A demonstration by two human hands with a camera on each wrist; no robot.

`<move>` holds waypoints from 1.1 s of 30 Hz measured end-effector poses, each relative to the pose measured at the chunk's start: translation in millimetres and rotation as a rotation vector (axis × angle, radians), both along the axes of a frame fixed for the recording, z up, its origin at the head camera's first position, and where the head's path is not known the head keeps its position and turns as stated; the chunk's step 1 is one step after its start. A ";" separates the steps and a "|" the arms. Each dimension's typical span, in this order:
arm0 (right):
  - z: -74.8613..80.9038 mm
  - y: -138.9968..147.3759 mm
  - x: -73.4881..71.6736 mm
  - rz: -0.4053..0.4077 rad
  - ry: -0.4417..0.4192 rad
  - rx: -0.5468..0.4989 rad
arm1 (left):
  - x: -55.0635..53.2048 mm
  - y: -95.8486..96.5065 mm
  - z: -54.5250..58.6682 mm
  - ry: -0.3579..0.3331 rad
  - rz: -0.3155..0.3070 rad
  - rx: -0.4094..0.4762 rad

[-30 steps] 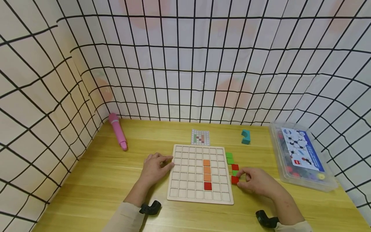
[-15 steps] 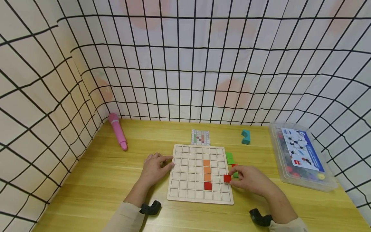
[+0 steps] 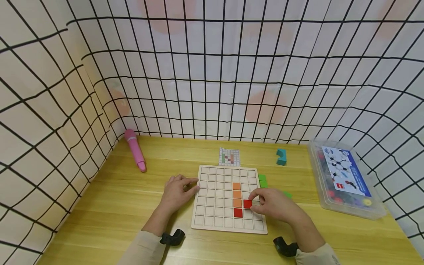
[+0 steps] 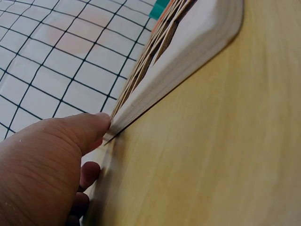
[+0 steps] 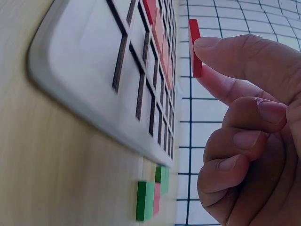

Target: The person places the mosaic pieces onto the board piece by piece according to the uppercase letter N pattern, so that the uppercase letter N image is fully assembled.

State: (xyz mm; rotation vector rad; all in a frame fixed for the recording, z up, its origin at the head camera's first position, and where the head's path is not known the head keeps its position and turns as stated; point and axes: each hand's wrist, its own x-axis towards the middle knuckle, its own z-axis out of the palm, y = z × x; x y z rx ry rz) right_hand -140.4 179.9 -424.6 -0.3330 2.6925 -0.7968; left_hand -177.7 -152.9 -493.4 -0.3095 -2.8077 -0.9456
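Observation:
My right hand (image 3: 275, 205) pinches a red square tile (image 3: 247, 204) between thumb and forefinger. In the right wrist view the tile (image 5: 194, 48) is raised off the gridded wooden board (image 5: 89, 101), with the other fingers curled in. On the board (image 3: 212, 221) lies a column of orange tiles (image 3: 237, 194) with a red tile (image 3: 238, 212) at its near end. My left hand (image 3: 177, 193) touches the board's left edge with thumb and forefinger extended. The left wrist view shows the thumb (image 4: 94, 129) against that edge.
Green tiles (image 3: 262, 180) lie right of the board; another green tile (image 3: 287, 194) peeks out behind my right hand. A printed grid card (image 3: 229, 157), teal block (image 3: 281, 156), pink microphone-shaped thing (image 3: 135, 150) and clear plastic box (image 3: 344, 178) stand farther back, before a wire-grid fence (image 3: 205, 81).
My right hand has picked the red tile up from the table right of the board and carried it left, over the board. The left hand stays put at the board's edge.

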 end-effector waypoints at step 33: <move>-12.0 -48.9 -13.9 0.078 0.045 0.031 | 0.3 -1.3 0.1 0.009 -0.012 0.012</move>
